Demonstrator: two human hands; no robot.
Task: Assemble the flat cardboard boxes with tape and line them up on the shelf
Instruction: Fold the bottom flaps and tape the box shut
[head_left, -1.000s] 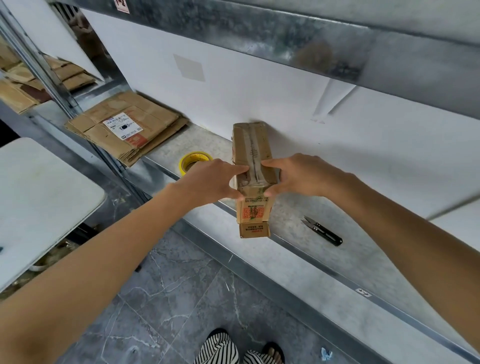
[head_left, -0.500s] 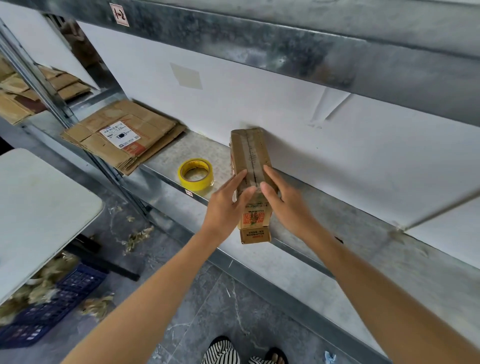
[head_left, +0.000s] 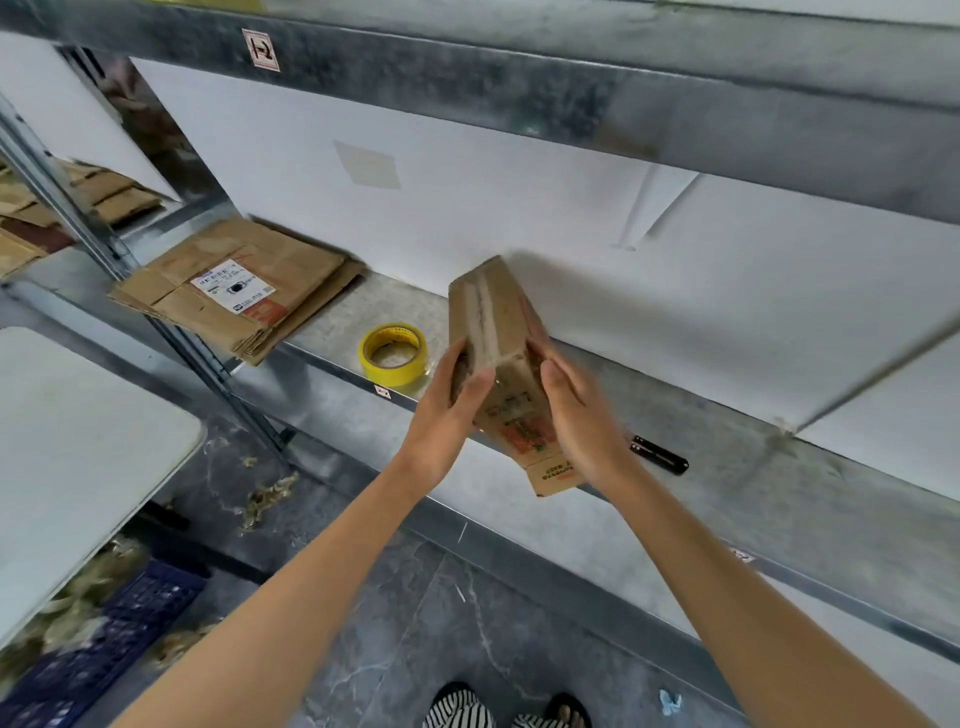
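Observation:
A narrow assembled cardboard box (head_left: 496, 325), taped along its top seam, is tilted above the metal shelf (head_left: 727, 467), with its open bottom flap hanging past the shelf's front edge. My left hand (head_left: 449, 415) grips its left side and my right hand (head_left: 576, 410) grips its right side. A yellow tape roll (head_left: 393, 354) lies flat on the shelf just left of the box. A stack of flat cardboard boxes (head_left: 244, 296) with a white label lies at the shelf's left end.
Small black snips (head_left: 660, 455) lie on the shelf right of my right hand. A white table (head_left: 67, 447) stands at lower left, with a dark blue crate (head_left: 104, 634) and scraps on the floor beneath. An upper shelf beam (head_left: 519, 83) runs overhead.
The box has been lifted off the shelf and tilted, its near end swinging right. Both hands shifted from pressing its top to gripping its sides.

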